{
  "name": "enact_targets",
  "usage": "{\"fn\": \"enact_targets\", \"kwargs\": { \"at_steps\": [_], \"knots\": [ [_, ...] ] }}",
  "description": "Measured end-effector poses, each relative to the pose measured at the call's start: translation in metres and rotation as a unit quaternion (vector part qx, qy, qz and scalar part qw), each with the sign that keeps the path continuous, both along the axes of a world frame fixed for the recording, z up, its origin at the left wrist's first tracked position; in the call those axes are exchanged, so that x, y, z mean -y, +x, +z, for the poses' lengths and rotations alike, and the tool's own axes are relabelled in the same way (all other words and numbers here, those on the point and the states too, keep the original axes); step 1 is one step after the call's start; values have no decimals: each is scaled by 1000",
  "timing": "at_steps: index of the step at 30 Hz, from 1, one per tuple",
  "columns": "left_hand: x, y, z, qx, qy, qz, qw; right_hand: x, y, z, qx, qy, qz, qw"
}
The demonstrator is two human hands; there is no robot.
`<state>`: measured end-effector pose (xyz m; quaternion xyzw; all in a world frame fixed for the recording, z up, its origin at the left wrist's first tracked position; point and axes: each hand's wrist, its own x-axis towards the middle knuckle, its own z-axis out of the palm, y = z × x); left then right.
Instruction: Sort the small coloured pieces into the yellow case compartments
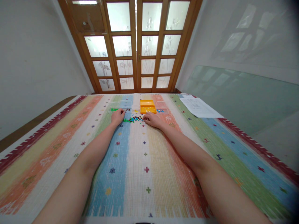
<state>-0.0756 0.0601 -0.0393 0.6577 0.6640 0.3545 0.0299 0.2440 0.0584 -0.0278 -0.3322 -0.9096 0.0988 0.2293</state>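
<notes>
The multicoloured pile of tiny pieces (133, 119) is lying on the striped tablecloth (135, 174), between both hands. The left hand (117, 117) is sitting by the clear plastic box (121, 105), thumb and fingers nearly meeting near the dark brown pieces (127, 109); any grip cannot be confirmed. The right hand (151, 119) is resting, loosely curled, at the pile's right end, contents undetermined. Such small parts are probably demanding a light fingertip pinch, wrists kept clear.
</notes>
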Motion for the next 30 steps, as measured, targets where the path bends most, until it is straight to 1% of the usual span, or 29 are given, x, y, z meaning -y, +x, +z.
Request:
{"fn": "enact_targets", "kwargs": {
  "at_steps": [3,5,9,13,16,19,23,25,28,30],
  "knots": [
    [-4,-2,0,76,15,4,997,-1,0,-1,-2,0,-2,1000],
    [-7,-6,0,143,23,11,989,-2,-1,-3,-8,2,-6,1000],
    [-16,-17,-2,280,48,35,958,-1,-2,-2,-44,-6,-31,999],
    [-23,-28,-4,373,71,58,923,3,-4,2,-75,-14,-68,995],
    [-25,-32,-4,418,94,58,902,3,-5,4,-95,-9,-77,992],
    [-25,-35,-3,442,99,68,889,1,-5,3,-105,8,-73,992],
    [-25,-42,-2,453,80,92,883,-1,-4,1,-108,22,-70,991],
    [-26,-46,-3,472,63,98,874,-1,-3,2,-108,21,-70,991],
    [-28,-50,-2,505,43,90,857,-1,-3,2,-112,20,-64,991],
    [-27,-51,-1,514,35,83,853,-1,-3,1,-115,20,-59,991]
  ]
}}
